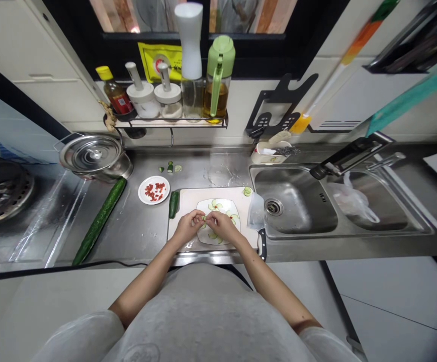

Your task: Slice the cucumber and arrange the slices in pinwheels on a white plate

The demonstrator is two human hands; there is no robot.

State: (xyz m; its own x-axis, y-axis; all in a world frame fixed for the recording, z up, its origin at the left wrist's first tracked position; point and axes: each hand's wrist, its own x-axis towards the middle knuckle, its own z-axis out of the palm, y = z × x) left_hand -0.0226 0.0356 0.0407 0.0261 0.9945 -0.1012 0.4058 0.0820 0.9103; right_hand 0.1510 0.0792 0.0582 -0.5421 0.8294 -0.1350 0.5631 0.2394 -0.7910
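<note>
A cucumber slice (204,218) is pinched between the left hand (188,226) and right hand (220,224), held together over the white plate (230,206) near the desk's front edge. Arranging appears underway; careful setting among the laid slices (215,204) is called for next.

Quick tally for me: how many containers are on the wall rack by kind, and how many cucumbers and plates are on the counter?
Bottles on the rack: 3 (yellow-capped bottle, white-topped bottle, green-topped oil bottle)
Seasoning jars: 2 (left jar, right jar)
Cucumbers: 2 (whole cucumber, short cucumber piece)
Plates: 2 (small plate, square plate)
Total: 9
</note>
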